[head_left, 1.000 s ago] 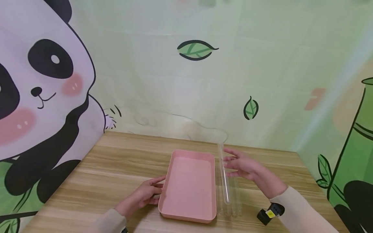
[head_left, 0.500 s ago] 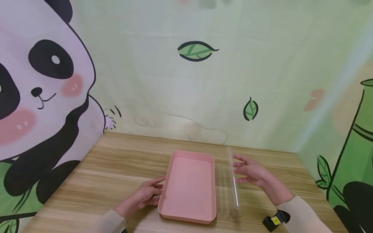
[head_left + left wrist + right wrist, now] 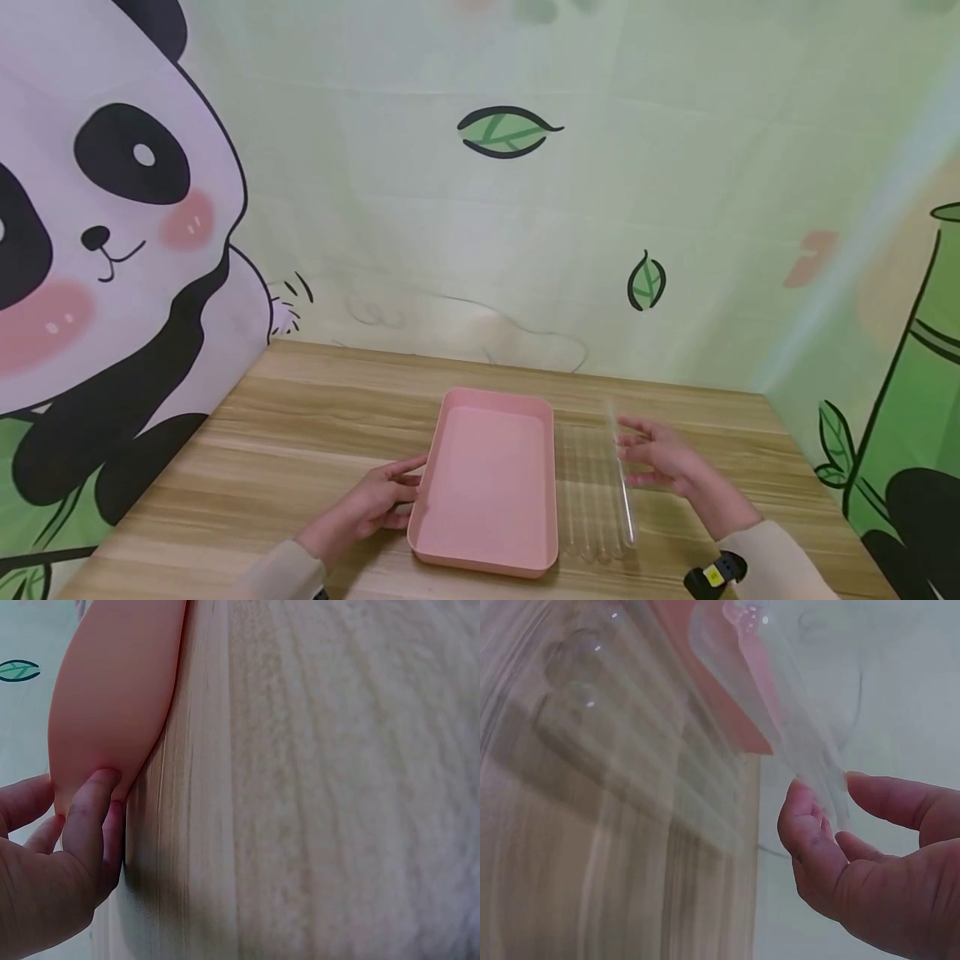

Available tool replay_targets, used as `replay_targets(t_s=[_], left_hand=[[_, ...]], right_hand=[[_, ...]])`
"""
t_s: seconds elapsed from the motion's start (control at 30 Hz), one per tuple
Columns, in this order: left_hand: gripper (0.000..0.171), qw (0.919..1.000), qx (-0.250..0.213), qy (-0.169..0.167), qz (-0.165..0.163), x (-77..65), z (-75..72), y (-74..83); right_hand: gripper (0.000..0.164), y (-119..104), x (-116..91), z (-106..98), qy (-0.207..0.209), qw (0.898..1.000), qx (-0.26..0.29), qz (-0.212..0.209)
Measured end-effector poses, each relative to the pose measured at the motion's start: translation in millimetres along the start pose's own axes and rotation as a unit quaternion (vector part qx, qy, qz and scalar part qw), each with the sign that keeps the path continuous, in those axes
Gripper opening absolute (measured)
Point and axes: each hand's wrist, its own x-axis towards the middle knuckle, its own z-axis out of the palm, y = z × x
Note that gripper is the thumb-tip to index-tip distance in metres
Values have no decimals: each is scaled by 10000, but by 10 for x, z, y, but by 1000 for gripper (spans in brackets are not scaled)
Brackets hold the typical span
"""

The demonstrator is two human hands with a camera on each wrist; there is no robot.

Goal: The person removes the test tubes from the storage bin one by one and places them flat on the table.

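A clear test tube (image 3: 625,492) with a rounded end is pinched in the fingertips of my right hand (image 3: 663,460). In the right wrist view this tube (image 3: 814,754) slants up and left from the fingers, over the table. Several more clear test tubes (image 3: 585,508) lie side by side along the right side of a shallow pink tray (image 3: 483,483). On the tray's left, my left hand (image 3: 381,497) touches the outer wall. The left wrist view shows its relaxed fingers (image 3: 88,814) against that wall, near a corner.
The wooden table (image 3: 315,417) extends on both sides of the tray. A cloth backdrop (image 3: 390,208) printed with a panda and leaves hangs behind it. On my right wrist sits a black strapped device (image 3: 712,577).
My right hand has moved right and a little nearer with the pinched test tube, away from the pink tray. The left hand and the tray have stayed put.
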Motion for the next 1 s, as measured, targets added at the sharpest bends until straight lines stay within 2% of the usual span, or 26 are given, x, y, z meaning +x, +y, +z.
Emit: replay_targets(t_s=[0.33, 0.67, 1.0], left_hand=[[65, 10000, 2, 26, -31, -5, 4, 7], [68, 9999, -74, -125, -5, -16, -6, 20], [66, 10000, -23, -73, -40, -13, 2, 28]], right_hand=[[70, 231, 112, -37, 303, 9990, -298, 102], [69, 372, 193, -20, 549, 9971, -421, 309], [69, 490, 247, -7, 609, 9970, -101, 476]])
